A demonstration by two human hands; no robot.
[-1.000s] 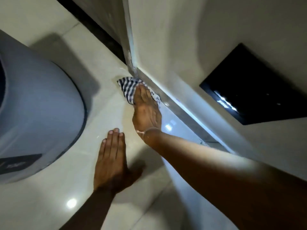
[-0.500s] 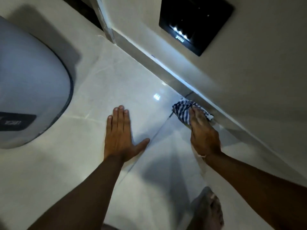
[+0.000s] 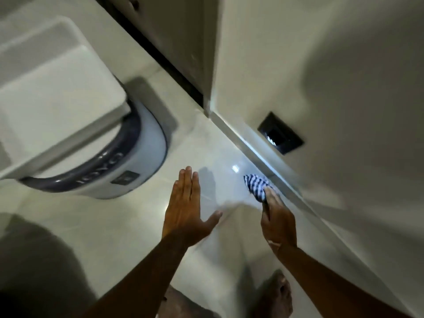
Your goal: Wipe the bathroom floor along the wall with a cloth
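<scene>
Cloth (image 3: pixel 256 186): blue-and-white striped, bunched up, lay pressed on the pale floor right at the foot of the wall, touching or nearly touching the skirting strip; its far end stuck out past the fingers.

Right hand (image 3: pixel 278 222): palm down on the near end of the cloth, fingers curled over it and gripping it against the tile; a thin band showed at the wrist.

Left hand (image 3: pixel 186 211): open and empty, fingers straight and held together, thumb spread out to the side, flat on the floor or just above it; I could not tell which. It was well apart from the cloth.

Floor (image 3: pixel 128 221): glossy light tiles with a bright spot of reflected light just beyond the cloth, and a grout line running between the two hands.

Wall (image 3: pixel 321 76): plain and pale, running diagonally along the right side, with a lighter skirting strip (image 3: pixel 257 154) at its base.

Black plate (image 3: pixel 280 133): a dark, shiny rectangle set low in the wall, above and beyond the cloth.

Toilet (image 3: pixel 57 106): white, with its lid closed, standing to the left, its rounded base ringed by a dark band; near the left hand but not touching it.

Foot (image 3: pixel 276 294): bare, blurred, on the floor close under the right forearm.

Dark gap (image 3: pixel 165 63): a black strip ran along the floor at the far end, beside the wall's corner.
</scene>
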